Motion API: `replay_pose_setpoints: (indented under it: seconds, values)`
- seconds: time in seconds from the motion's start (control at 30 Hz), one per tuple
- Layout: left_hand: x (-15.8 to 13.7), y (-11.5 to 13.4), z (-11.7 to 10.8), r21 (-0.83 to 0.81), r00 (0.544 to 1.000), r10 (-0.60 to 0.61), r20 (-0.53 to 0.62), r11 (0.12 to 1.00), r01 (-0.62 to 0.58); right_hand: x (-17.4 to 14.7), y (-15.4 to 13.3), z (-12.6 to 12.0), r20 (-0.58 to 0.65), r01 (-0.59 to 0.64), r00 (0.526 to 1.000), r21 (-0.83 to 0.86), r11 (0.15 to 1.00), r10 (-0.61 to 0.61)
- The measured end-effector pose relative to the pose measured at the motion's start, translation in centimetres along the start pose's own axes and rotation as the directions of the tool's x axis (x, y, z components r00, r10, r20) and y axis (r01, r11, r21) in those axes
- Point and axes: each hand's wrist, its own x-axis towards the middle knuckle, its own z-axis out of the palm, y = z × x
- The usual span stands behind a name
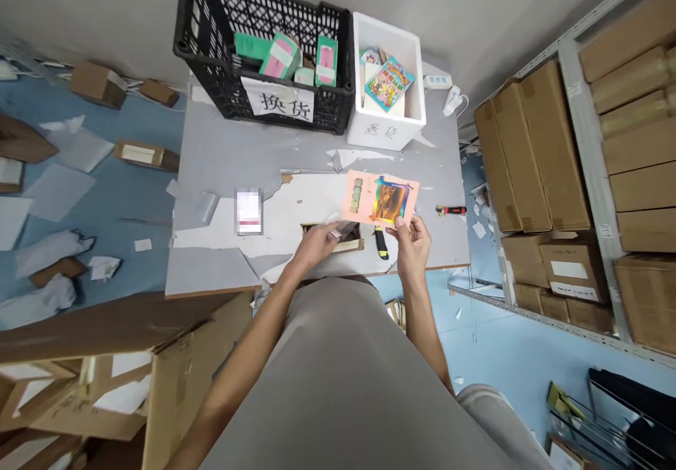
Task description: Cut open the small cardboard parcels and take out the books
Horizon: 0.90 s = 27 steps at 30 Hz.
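Observation:
A flat pink box (364,199) with a shiny rainbow-edged picture is pinched at its lower right corner by my right hand (413,241). My left hand (317,244) lies lower and to the left, fingers closed at a dark, glossy piece that I cannot make out, over a small open cardboard box (351,246). The pink box hangs above the table, partly over that carton. Between my hands, a black and yellow utility knife (381,243) rests on the table. My left fingertips are partly hidden.
On the grey table (227,153), a black crate (211,68) with green-pink boxes stands beside a white foam box (388,128) of colourful packets. A red-black tool (453,210) lies right; a blurred white label-like rectangle (248,211) lies left. Shelved cartons (549,146) are at right, a large carton (195,357) lower left.

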Motion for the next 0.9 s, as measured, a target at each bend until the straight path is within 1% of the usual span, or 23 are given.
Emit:
replay_pose_setpoints:
  seconds: [0.03, 0.07, 0.13, 0.17, 0.2, 0.27, 0.33, 0.37, 0.4, 0.43, 0.47, 0.5, 0.53, 0.57, 0.6, 0.63, 0.67, 0.73, 0.8, 0.87, 0.9]
  values:
    - [-0.3, 0.5, -0.5, -0.114, 1.000, 0.025, -0.019, 0.993, -0.027, -0.2, -0.1, 0.5, 0.012, -0.034, 0.999, 0.087, 0.996, 0.033]
    - [-0.6, 1.1, -1.1, -0.248, 0.998, 0.046, -0.035, 0.967, -0.054, -0.6, -0.3, 1.2, 0.037, -0.067, 0.997, 0.153, 0.986, 0.062]
    - [-1.4, 2.9, -2.3, -0.506, 0.995, 0.076, -0.060, 0.857, -0.096, -1.4, -0.4, 2.8, 0.087, -0.118, 0.991, 0.225, 0.967, 0.101]
    - [-1.8, 3.9, -2.9, -0.601, 0.994, 0.083, -0.070, 0.792, -0.108, -1.9, -0.4, 3.8, 0.107, -0.140, 0.987, 0.243, 0.960, 0.117]
    - [-2.1, 5.0, -3.5, -0.669, 0.993, 0.076, -0.095, 0.734, -0.120, -2.4, -0.4, 4.8, 0.126, -0.158, 0.984, 0.257, 0.953, 0.129]
    - [-2.7, 6.8, -4.4, -0.742, 0.983, 0.032, -0.182, 0.651, -0.158, -3.5, -0.2, 6.8, 0.166, -0.185, 0.976, 0.275, 0.943, 0.143]
    - [-3.0, 7.9, -5.2, -0.767, 0.959, -0.024, -0.282, 0.606, -0.211, -4.4, 0.3, 8.4, 0.208, -0.196, 0.968, 0.257, 0.946, 0.144]
    - [-3.1, 8.0, -5.6, -0.766, 0.944, -0.045, -0.328, 0.597, -0.238, -4.7, 0.5, 9.0, 0.210, -0.181, 0.969, 0.229, 0.956, 0.133]
    - [-3.2, 7.9, -6.0, -0.755, 0.928, -0.057, -0.369, 0.601, -0.264, -5.0, 0.7, 9.4, 0.186, -0.141, 0.977, 0.181, 0.973, 0.107]
    - [-3.2, 7.6, -6.4, -0.732, 0.911, -0.062, -0.407, 0.618, -0.285, -5.3, 0.8, 9.6, 0.141, -0.072, 0.988, 0.107, 0.992, 0.056]
    - [-3.3, 7.2, -6.8, -0.701, 0.893, -0.065, -0.445, 0.647, -0.302, -5.5, 0.8, 9.7, 0.083, 0.023, 0.996, 0.000, 1.000, -0.023]
    - [-3.4, 6.7, -7.1, -0.660, 0.873, -0.064, -0.483, 0.682, -0.315, -5.7, 0.8, 9.7, 0.034, 0.130, 0.991, -0.134, 0.982, -0.126]
    - [-3.5, 6.2, -7.5, -0.612, 0.852, -0.059, -0.520, 0.721, -0.324, -5.9, 0.7, 9.6, 0.016, 0.232, 0.971, -0.277, 0.933, -0.237]
    - [-3.7, 5.8, -7.8, -0.561, 0.831, -0.051, -0.555, 0.760, -0.328, -6.2, 0.7, 9.6, 0.045, 0.319, 0.943, -0.405, 0.857, -0.330]
    - [-3.8, 5.5, -8.0, -0.510, 0.812, -0.040, -0.582, 0.796, -0.326, -6.4, 0.6, 9.7, 0.115, 0.388, 0.916, -0.502, 0.773, -0.386]
    - [-4.0, 5.3, -8.1, -0.464, 0.799, -0.029, -0.600, 0.827, -0.318, -6.7, 0.6, 9.8, 0.203, 0.444, 0.892, -0.563, 0.697, -0.404]
    - [-4.2, 5.3, -8.2, -0.426, 0.792, -0.019, -0.610, 0.851, -0.307, -7.0, 0.7, 10.1, 0.290, 0.488, 0.871, -0.597, 0.637, -0.395]
    - [-4.8, 5.6, -8.3, -0.371, 0.790, 0.001, -0.613, 0.882, -0.289, -7.5, 1.0, 10.6, 0.412, 0.544, 0.839, -0.621, 0.564, -0.355]
    - [-5.5, 6.1, -8.2, -0.335, 0.789, 0.026, -0.614, 0.896, -0.291, -7.7, 1.3, 11.0, 0.445, 0.563, 0.826, -0.628, 0.537, -0.345]
    - [-6.1, 6.6, -8.0, -0.325, 0.793, 0.065, -0.606, 0.890, -0.321, -7.5, 1.5, 11.1, 0.411, 0.564, 0.826, -0.615, 0.551, -0.387]
    - [-6.3, 6.6, -7.9, -0.332, 0.799, 0.089, -0.594, 0.878, -0.345, -7.3, 1.4, 11.0, 0.376, 0.557, 0.830, -0.599, 0.575, -0.412]
